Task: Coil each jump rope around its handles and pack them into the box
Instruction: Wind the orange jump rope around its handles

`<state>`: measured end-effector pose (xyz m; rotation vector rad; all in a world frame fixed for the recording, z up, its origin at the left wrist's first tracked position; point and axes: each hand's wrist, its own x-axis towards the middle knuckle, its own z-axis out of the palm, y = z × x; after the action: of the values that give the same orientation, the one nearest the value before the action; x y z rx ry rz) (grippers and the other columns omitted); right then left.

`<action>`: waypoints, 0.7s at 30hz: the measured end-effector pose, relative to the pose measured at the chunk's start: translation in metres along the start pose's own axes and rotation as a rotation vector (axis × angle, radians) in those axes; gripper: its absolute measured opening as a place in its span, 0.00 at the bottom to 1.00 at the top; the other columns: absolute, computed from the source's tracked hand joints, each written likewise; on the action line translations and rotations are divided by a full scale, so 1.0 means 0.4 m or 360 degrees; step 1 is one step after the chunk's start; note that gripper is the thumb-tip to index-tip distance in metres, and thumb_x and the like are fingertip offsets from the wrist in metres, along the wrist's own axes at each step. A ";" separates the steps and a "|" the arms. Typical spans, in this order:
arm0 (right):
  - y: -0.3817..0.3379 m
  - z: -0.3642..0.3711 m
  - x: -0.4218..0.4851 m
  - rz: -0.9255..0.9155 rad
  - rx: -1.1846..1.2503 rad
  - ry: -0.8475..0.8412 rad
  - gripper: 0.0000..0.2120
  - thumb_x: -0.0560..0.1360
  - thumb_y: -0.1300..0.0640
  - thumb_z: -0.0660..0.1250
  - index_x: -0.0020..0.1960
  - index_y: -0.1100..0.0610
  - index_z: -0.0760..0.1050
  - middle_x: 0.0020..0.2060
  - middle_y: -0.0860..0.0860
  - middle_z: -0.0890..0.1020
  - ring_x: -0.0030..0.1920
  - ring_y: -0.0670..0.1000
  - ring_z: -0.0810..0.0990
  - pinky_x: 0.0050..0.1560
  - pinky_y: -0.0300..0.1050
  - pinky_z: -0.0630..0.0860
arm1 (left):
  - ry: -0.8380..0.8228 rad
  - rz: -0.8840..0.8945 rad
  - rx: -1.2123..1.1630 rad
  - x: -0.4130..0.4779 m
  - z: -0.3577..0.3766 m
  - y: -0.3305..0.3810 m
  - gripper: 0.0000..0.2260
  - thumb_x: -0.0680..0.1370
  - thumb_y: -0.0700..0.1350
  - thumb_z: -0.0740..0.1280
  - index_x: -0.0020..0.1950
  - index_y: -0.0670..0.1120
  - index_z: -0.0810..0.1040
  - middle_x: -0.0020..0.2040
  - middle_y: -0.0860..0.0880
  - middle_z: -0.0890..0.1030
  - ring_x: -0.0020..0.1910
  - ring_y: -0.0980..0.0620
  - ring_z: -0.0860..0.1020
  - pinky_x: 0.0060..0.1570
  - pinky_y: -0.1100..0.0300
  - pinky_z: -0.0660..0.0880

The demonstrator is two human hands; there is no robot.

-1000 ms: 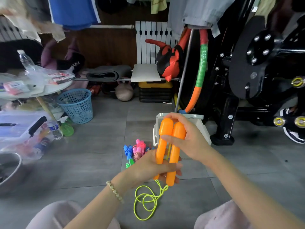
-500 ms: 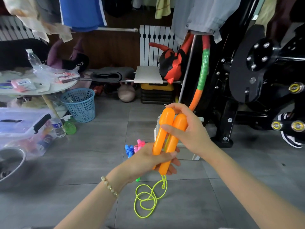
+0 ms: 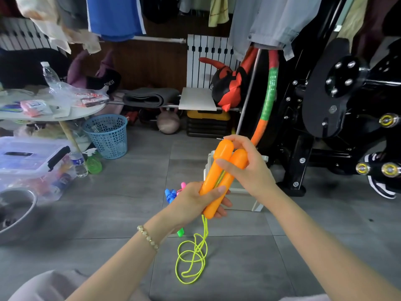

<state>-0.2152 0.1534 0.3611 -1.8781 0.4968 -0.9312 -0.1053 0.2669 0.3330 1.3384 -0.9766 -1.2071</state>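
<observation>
I see the two orange handles (image 3: pixel 227 181) pressed side by side, rounded ends tilted up, gripped by the left hand (image 3: pixel 195 203) and right hand (image 3: pixel 249 170); their yellow-green cord (image 3: pixel 193 259) hangs uncoiled into loose loops on the floor; the white box (image 3: pixel 244 198) stands just behind; blue, pink and green ropes (image 3: pixel 170 193) lie beside it.

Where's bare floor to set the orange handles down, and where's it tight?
Bare tile: the stretch between the clear storage bin and the coiled ropes, in front of the blue basket; also right of the white box, in front of the black machine base. Crowded: around the yellow-green cord loops, and left by the metal bowl.
</observation>
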 end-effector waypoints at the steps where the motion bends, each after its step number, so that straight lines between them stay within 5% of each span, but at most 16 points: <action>1: 0.014 0.003 0.000 0.0095 0.0117 -0.0031 0.27 0.68 0.53 0.73 0.65 0.51 0.67 0.51 0.47 0.77 0.46 0.40 0.79 0.48 0.36 0.77 | 0.0017 -0.0007 -0.0012 0.005 0.001 -0.004 0.11 0.80 0.46 0.62 0.54 0.39 0.77 0.39 0.47 0.83 0.32 0.55 0.81 0.33 0.66 0.76; 3: 0.046 0.015 -0.009 0.0391 0.0402 -0.0175 0.34 0.67 0.40 0.71 0.67 0.50 0.64 0.55 0.52 0.79 0.52 0.47 0.79 0.56 0.42 0.75 | 0.0062 -0.0010 -0.0052 0.014 0.000 -0.008 0.10 0.80 0.47 0.61 0.52 0.41 0.78 0.39 0.48 0.83 0.33 0.55 0.81 0.33 0.66 0.76; 5: 0.082 0.031 -0.029 0.0593 0.0613 -0.0517 0.41 0.65 0.27 0.63 0.66 0.56 0.67 0.47 0.58 0.81 0.45 0.53 0.78 0.53 0.44 0.74 | 0.0096 -0.0011 -0.0135 0.022 -0.006 -0.006 0.10 0.80 0.47 0.61 0.50 0.42 0.78 0.38 0.48 0.83 0.32 0.55 0.81 0.33 0.65 0.77; 7: 0.113 0.046 -0.052 0.0688 0.0774 -0.0775 0.41 0.67 0.25 0.55 0.63 0.57 0.70 0.43 0.48 0.82 0.43 0.49 0.79 0.54 0.44 0.72 | 0.0129 -0.0017 -0.0190 0.033 -0.017 -0.005 0.11 0.81 0.46 0.61 0.51 0.40 0.78 0.36 0.49 0.83 0.31 0.55 0.80 0.35 0.64 0.78; 10: 0.146 0.061 -0.069 0.0840 0.0823 -0.0706 0.35 0.72 0.28 0.47 0.58 0.55 0.73 0.44 0.42 0.82 0.50 0.44 0.80 0.63 0.47 0.66 | 0.0222 -0.0059 -0.0216 0.046 -0.037 -0.012 0.13 0.80 0.48 0.61 0.55 0.40 0.78 0.34 0.49 0.81 0.31 0.55 0.79 0.39 0.60 0.78; 13: 0.148 0.058 -0.070 0.0930 0.0699 -0.0609 0.33 0.72 0.30 0.50 0.55 0.56 0.75 0.42 0.47 0.81 0.47 0.46 0.80 0.57 0.44 0.72 | 0.0254 -0.0084 -0.0309 0.056 -0.052 -0.019 0.13 0.80 0.48 0.60 0.54 0.40 0.76 0.35 0.48 0.79 0.28 0.54 0.77 0.39 0.56 0.77; 15: 0.128 0.051 -0.069 0.0919 0.0545 -0.0577 0.28 0.73 0.34 0.51 0.55 0.54 0.77 0.42 0.47 0.81 0.41 0.44 0.78 0.48 0.38 0.73 | 0.0282 -0.0084 -0.0296 0.062 -0.066 -0.020 0.12 0.81 0.48 0.60 0.53 0.40 0.76 0.35 0.48 0.79 0.28 0.56 0.77 0.34 0.62 0.78; 18: 0.104 0.041 -0.064 0.0767 0.0139 -0.0589 0.13 0.79 0.50 0.57 0.57 0.57 0.73 0.36 0.44 0.75 0.33 0.37 0.73 0.37 0.30 0.69 | 0.0282 -0.0100 -0.0157 0.068 -0.084 -0.032 0.12 0.81 0.49 0.60 0.53 0.42 0.76 0.36 0.49 0.77 0.29 0.56 0.75 0.33 0.64 0.76; 21: 0.110 0.031 -0.059 0.0431 -0.0447 -0.0642 0.06 0.79 0.58 0.62 0.56 0.52 0.71 0.39 0.43 0.77 0.41 0.42 0.77 0.42 0.36 0.72 | 0.0299 -0.0072 -0.0071 0.077 -0.090 -0.036 0.13 0.81 0.50 0.60 0.53 0.41 0.76 0.34 0.49 0.76 0.28 0.55 0.74 0.33 0.61 0.73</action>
<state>-0.2182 0.1557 0.3100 -2.1162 0.6358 -0.3016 -0.0660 0.2447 0.3130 1.4167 -0.7856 -1.1081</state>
